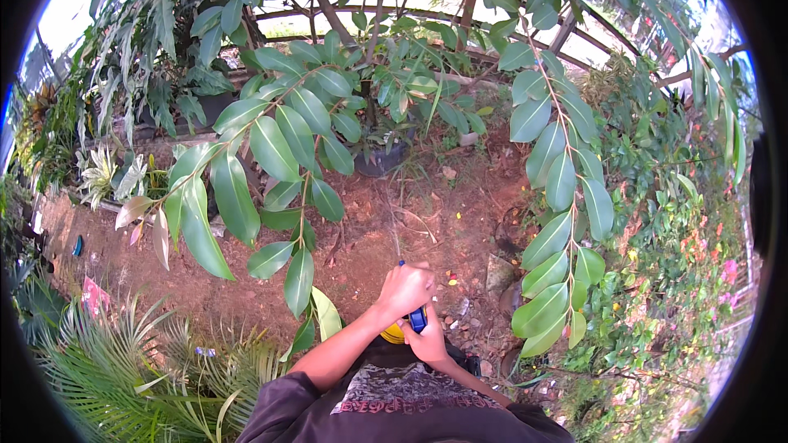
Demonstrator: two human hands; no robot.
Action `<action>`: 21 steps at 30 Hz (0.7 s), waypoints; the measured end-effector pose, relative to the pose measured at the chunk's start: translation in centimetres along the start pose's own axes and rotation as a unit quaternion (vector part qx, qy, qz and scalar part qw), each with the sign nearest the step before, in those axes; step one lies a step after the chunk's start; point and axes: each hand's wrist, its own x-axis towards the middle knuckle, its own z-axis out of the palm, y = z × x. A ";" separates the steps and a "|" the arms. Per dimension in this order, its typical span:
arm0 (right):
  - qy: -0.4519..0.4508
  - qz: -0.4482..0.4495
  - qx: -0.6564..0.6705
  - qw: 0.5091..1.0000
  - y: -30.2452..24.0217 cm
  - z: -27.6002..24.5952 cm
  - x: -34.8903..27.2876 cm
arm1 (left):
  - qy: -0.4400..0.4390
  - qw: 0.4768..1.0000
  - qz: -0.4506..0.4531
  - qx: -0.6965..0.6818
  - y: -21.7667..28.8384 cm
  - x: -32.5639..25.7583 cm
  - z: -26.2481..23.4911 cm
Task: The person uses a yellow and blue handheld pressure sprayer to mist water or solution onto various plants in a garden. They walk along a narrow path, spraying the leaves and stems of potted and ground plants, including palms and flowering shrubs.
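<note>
My left hand (pixel 406 287) is closed around the top of a blue-handled tool (pixel 418 319) held in front of my chest. Just below it, my right hand (pixel 428 343) grips the same tool from underneath. A yellow part (pixel 394 334) of the tool shows between the two hands. From the top of my left fist a thin pale line (pixel 395 234) runs away over the bare soil; I cannot tell whether it is a rod or a jet of water. A leafy branch (pixel 271 156) with large glossy leaves hangs just left of my hands.
Reddish bare soil (pixel 443 205) lies ahead, with a dark pot (pixel 379 160) at the base of a small tree. Another long-leaved branch (pixel 562 197) droops at the right. Palm fronds (pixel 123 361) fill the lower left, flowering shrubs (pixel 681 262) the right. Stones (pixel 497 272) sit near my hands.
</note>
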 end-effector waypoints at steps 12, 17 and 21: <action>-0.004 -0.033 0.008 0.999 -1.0 -3.1 0.4 | 0.056 0.998 0.015 0.005 3.6 1.1 0.2; 0.010 -0.094 0.030 0.995 -2.3 -4.0 0.1 | 0.092 0.994 -0.019 -0.048 3.6 0.5 1.1; 0.002 -0.080 0.035 0.996 -1.9 -5.6 -0.9 | 0.089 0.988 -0.041 -0.120 4.1 -0.5 3.0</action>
